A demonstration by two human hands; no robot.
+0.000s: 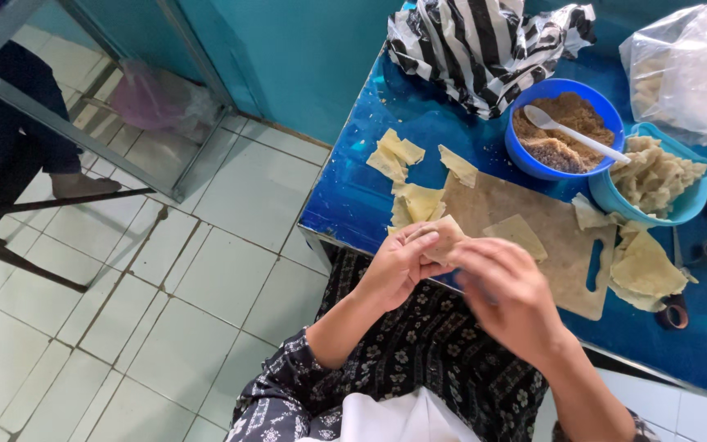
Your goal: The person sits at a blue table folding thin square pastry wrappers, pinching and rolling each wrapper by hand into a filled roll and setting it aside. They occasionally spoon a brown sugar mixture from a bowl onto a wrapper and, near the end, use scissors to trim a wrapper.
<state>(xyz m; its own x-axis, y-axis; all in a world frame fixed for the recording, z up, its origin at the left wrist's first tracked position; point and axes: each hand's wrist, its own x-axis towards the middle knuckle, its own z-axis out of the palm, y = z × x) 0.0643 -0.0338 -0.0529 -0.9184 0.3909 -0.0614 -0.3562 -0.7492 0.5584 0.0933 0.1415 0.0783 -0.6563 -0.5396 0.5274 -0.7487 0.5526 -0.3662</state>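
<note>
Thin matt dough wrapper [443, 237] pinched between left hand [398, 266] and right hand [505, 290], pale, soft. Just beyond the grip, matt wooden cutting board [533, 262], worn; under it glossy blue table [353, 196], flour-dusted. Farther out, smooth blue plastic bowl [533, 164] with grainy brown filling [570, 123], white plastic spoon [574, 135]. Crinkled striped plastic bag [484, 49], shiny.

Pale dough wrapper [443, 237] (folded) between hands [452, 278]

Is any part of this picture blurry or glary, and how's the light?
Head view: soft, even daylight; the right hand is motion-blurred, the left hand and wrapper sharper; sheen on the blue table; straight lines bend at the edges.
</note>
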